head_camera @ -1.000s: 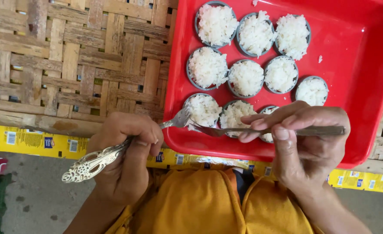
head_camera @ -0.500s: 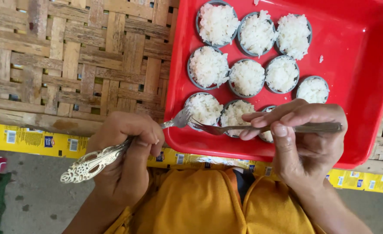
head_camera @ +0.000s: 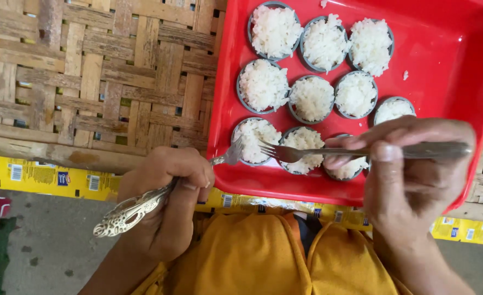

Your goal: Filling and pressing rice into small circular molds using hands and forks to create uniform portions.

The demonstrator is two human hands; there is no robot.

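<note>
Each hand (head_camera: 168, 202) (head_camera: 416, 180) grips a fork (head_camera: 159, 199) (head_camera: 356, 152), tines meeting over perhaps the front-left rice cup (head_camera: 254, 141); prying hard could scatter rice.

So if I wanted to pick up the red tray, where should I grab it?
Probably by its raised rim, one hand on the left edge and one on the right. The red tray is wide and shallow, with small cups of rice standing inside, so a two-sided hold would keep it level. The near edge is busy: the left hand and right hand hold forks there.
</note>
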